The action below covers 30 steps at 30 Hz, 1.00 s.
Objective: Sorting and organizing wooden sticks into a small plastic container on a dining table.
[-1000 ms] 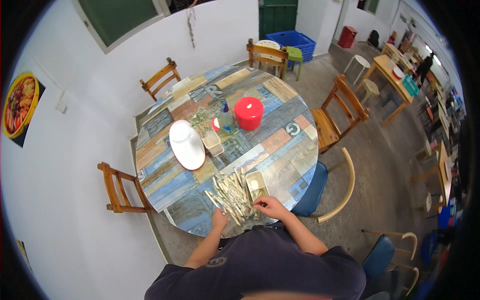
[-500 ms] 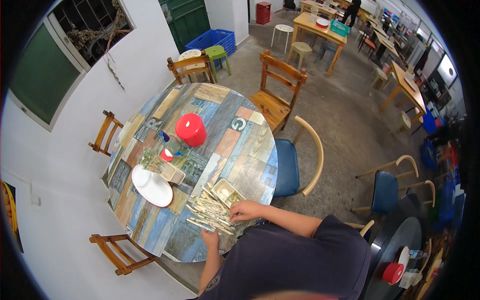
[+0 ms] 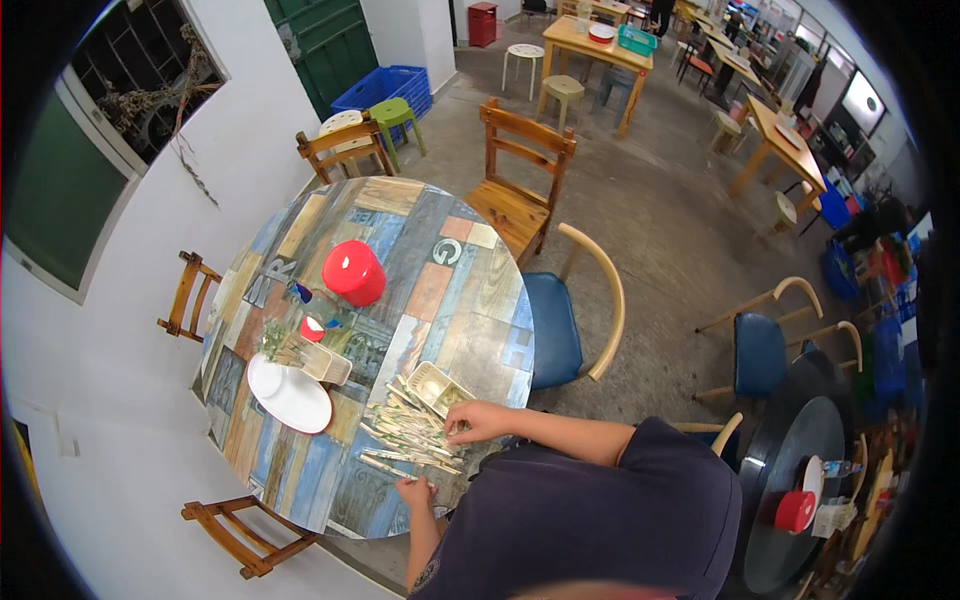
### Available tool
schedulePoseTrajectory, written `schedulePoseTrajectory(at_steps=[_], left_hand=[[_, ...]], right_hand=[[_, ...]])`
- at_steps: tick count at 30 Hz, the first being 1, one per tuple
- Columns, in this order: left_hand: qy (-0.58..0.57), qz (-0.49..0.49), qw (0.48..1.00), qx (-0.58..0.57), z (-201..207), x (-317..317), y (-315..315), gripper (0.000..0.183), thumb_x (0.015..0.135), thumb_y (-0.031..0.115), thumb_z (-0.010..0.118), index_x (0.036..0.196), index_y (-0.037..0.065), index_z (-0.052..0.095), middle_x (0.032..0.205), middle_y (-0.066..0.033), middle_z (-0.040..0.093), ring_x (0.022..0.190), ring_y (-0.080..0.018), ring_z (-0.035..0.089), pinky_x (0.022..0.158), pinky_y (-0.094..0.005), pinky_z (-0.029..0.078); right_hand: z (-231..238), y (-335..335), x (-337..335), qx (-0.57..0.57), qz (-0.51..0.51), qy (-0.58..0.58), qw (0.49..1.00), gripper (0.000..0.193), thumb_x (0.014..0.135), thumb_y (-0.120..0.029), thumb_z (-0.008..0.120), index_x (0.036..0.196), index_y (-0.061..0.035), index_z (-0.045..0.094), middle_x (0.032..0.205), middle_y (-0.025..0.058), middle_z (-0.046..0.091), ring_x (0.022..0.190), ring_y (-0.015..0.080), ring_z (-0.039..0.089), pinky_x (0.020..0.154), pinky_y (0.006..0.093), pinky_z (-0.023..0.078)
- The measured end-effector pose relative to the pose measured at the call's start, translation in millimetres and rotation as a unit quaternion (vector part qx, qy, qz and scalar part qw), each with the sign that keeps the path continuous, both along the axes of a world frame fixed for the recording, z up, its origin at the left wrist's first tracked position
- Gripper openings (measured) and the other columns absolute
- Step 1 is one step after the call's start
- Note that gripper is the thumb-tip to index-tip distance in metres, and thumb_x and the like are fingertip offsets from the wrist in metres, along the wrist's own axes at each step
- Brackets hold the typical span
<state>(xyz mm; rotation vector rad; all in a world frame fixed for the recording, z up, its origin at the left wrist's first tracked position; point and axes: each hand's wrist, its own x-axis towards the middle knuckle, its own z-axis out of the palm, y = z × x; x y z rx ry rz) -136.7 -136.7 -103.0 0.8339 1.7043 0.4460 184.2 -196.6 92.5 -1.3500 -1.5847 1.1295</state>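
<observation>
A loose pile of thin, pale, paper-wrapped chopsticks [image 3: 405, 425] lies on the near side of a round patchwork-patterned table [image 3: 480, 300]. At the pile's near edge, my left hand [image 3: 415, 490] is closed on the end of a wrapped chopstick that points out to the left. My right hand [image 3: 476, 422] rests at the pile's right edge with curled fingers; what is between them, if anything, is too small to make out. Touching the far side of the pile is a cream plastic basket [image 3: 455, 385], tilted in view, with little visible inside.
Farther over the table stand a red round container [image 3: 354, 273], a small red-topped jar [image 3: 312, 329], a beige holder [image 3: 325, 363] and a white oval tray [image 3: 300, 408]. Wooden chairs [image 3: 520, 170] and a blue-seated chair [image 3: 550, 330] surround the table. A dark round table [image 3: 790, 490] is at right.
The whole scene has shifted slightly left as the view turned. My left hand stays at the near edge and my right hand remains at the pile, with only small finger movement.
</observation>
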Motion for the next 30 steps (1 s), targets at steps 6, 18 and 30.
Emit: schedulePoseTrajectory(at_steps=[6,18,30], left_hand=[[-0.034,0.032,0.997,0.056,39,-6,-22,0.033,0.087,-0.001,0.064,0.110,0.005,0.041,0.100,-0.0130,0.057,0.068,-0.0188,0.059,0.052,-0.0329,0.054],[-0.058,-0.156,0.937,0.308,155,67,16,0.017,0.087,0.004,0.071,0.100,0.006,0.059,0.096,-0.0083,0.064,0.091,-0.0217,0.065,0.081,-0.0368,0.053],[-0.163,-0.408,0.827,0.350,197,124,14,0.028,0.071,0.004,0.076,0.096,0.007,0.062,0.100,-0.0108,0.064,0.096,-0.0363,0.063,0.082,-0.0428,0.051]], right_hand=[[-9,-1,5,-0.030,0.007,-0.015,0.999,0.037,0.092,-0.038,0.076,0.109,-0.0055,0.072,0.102,0.0115,0.065,0.087,0.0252,0.068,0.076,0.0367,0.055],[37,18,-11,-0.004,-0.090,0.055,0.994,0.046,0.091,-0.026,0.079,0.130,-0.0070,0.064,0.120,0.0101,0.056,0.081,0.0150,0.058,0.074,0.0286,0.050],[83,13,-24,0.003,0.055,0.066,0.996,0.026,0.090,-0.018,0.078,0.113,-0.0070,0.074,0.117,0.0078,0.064,0.101,0.0199,0.065,0.084,0.0331,0.052]])
